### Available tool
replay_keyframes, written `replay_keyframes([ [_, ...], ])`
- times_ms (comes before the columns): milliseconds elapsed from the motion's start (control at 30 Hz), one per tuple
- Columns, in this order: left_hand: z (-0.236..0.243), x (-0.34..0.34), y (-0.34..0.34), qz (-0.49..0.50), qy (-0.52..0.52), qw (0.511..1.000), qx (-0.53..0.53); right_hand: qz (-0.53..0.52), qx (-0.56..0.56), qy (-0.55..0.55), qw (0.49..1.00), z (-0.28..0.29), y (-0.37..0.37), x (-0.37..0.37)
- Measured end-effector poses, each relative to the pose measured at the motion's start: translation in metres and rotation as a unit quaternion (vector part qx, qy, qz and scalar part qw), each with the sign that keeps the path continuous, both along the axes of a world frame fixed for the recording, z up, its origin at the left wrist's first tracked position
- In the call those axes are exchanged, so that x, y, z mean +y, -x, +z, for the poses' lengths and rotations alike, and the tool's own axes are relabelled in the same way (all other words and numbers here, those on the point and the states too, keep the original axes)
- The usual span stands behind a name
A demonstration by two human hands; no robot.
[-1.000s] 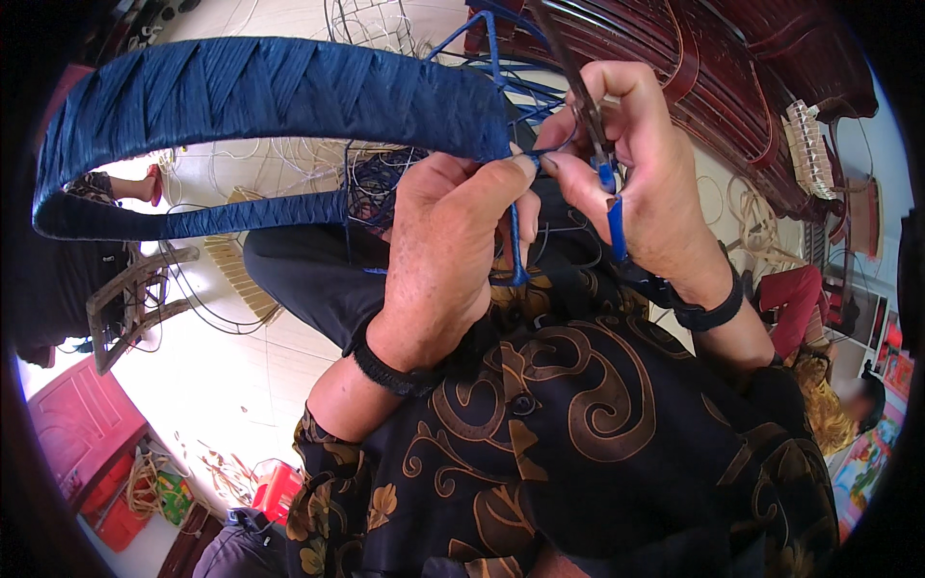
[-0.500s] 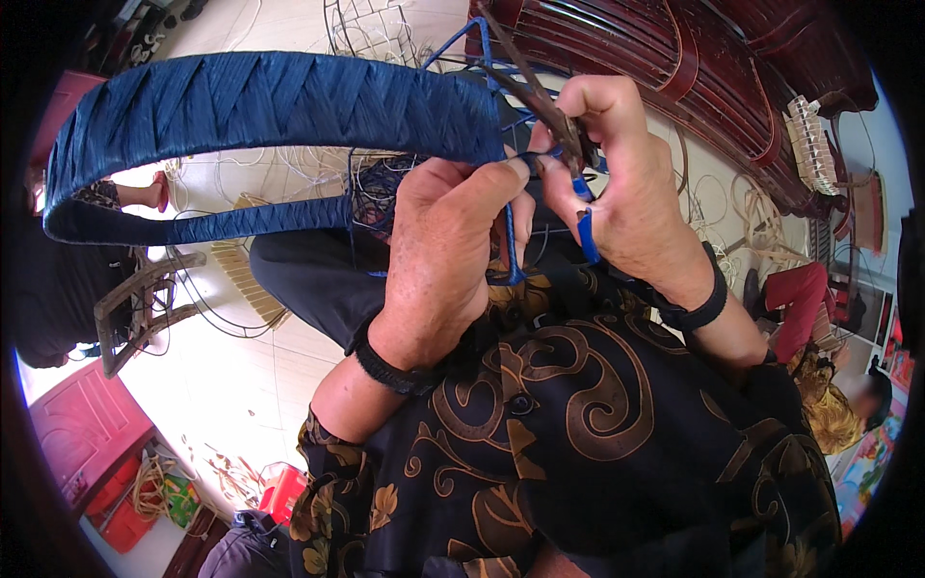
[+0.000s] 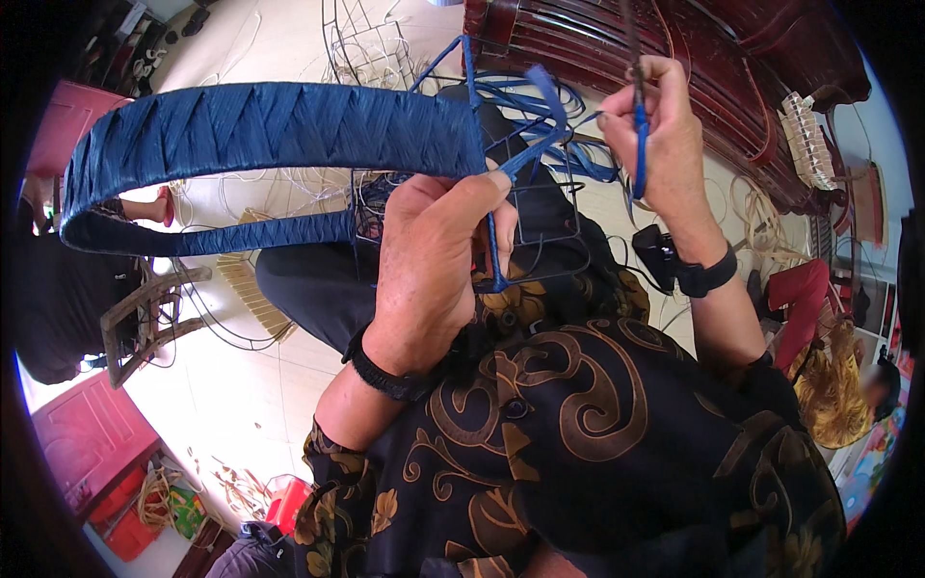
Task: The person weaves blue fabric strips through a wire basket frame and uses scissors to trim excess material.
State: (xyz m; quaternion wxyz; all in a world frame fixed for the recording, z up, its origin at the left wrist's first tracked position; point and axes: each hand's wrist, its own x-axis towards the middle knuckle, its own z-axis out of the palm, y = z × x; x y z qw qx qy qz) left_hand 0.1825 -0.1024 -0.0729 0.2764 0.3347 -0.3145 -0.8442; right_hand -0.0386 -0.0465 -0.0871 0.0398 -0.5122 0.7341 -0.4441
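A wide hoop-shaped handle [image 3: 279,125] wrapped in blue strips reaches out to the left from a wire basket frame [image 3: 578,235]. My left hand [image 3: 424,255] is closed at the handle's near end, its thumb pinching a flat blue strip [image 3: 530,152] against a blue-wrapped bar. Past the thumb the strip's loose end bends upward. Apart from the frame, up and to the right, my right hand [image 3: 665,144] holds scissors [image 3: 641,149] with blue grips, dark blades pointing up. The frame's lower part rests around my lap, partly hidden by my left hand.
A dark red wooden bench [image 3: 578,48] stands at the far right, with coiled pale strips [image 3: 761,222] beside it. Loose blue strips [image 3: 588,159] lie behind the frame. A wooden stool [image 3: 145,313] stands on the left. Another person [image 3: 829,376] sits at the right.
My right hand with the scissors has drawn away up and right from the left thumb. The blue strip's end now stands free. The handle has shifted slightly down.
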Motion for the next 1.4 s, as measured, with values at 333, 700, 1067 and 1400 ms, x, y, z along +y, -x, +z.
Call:
replay_keyframes([
  [333, 0.004, -0.001, -0.005, 0.019, 0.003, 1.0, -0.003, -0.196, 0.073, -0.074, 0.975, -0.008, 0.099, 0.034],
  [700, 0.006, -0.01, -0.003, 0.002, 0.01, 1.0, -0.028, 0.161, -0.161, 0.001, 0.974, 0.045, 0.01, 0.009],
  [1067, 0.008, -0.009, -0.004, 0.007, 0.007, 0.999, -0.03, 0.171, -0.041, -0.059, 0.983, 0.029, -0.006, -0.013],
  [1400, 0.008, -0.006, -0.001, 0.021, 0.009, 0.999, -0.039, 0.078, 0.069, -0.006, 0.995, 0.036, 0.003, -0.014],
])
